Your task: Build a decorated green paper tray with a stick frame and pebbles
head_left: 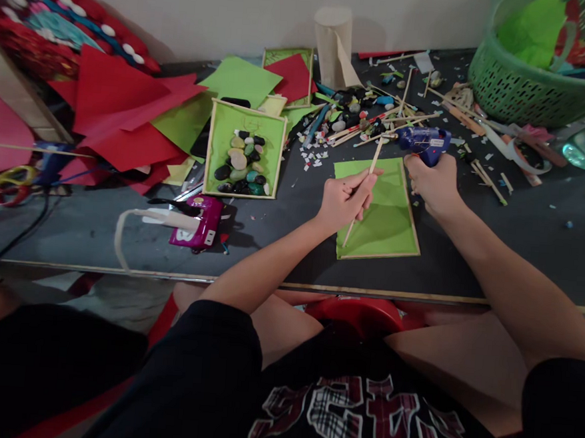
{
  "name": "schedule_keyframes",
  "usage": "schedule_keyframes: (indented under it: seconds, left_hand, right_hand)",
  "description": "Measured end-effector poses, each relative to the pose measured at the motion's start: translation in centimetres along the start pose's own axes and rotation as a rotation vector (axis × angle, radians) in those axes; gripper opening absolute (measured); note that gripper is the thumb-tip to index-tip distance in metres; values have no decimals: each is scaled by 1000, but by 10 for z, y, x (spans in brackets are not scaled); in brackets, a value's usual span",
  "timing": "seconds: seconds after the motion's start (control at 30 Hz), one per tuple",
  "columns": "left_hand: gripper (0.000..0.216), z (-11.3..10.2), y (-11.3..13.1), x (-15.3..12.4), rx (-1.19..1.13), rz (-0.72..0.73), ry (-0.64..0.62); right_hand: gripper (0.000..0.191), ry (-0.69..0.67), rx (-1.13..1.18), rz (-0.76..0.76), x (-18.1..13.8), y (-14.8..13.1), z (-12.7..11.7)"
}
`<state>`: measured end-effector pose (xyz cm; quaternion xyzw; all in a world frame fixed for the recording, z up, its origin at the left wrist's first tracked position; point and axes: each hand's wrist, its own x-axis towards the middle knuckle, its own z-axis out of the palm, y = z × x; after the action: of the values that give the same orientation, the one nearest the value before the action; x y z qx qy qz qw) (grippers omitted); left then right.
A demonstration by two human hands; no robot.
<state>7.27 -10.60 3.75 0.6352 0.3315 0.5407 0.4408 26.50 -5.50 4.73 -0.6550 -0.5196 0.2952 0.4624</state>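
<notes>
My left hand (344, 199) is closed around a thin wooden stick (375, 163) that slants up over a green paper sheet (390, 222) framed with sticks on the dark table. My right hand (434, 183) grips a blue glue gun (422, 141) at the sheet's far right corner. The gun's nozzle points left, close to the stick's upper tip.
A green framed tray of coloured stones (246, 152) lies to the left, with a pink glue gun (199, 222) nearer the table edge (118, 270). Red and green paper sheets (130, 111), loose sticks and scraps (370, 114), a paper roll (333, 42) and a green basket (537, 76) crowd the back.
</notes>
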Motion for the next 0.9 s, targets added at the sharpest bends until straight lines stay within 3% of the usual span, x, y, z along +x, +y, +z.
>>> schedule_keyframes:
  seconds: [0.17, 0.9]
  left_hand:
    - [46, 0, 2, 0, 0, 8, 21]
    - [47, 0, -1, 2, -4, -9, 27]
  right_hand:
    - [31, 26, 22, 54, 0, -2, 1]
    - [30, 23, 29, 38, 1, 3, 2]
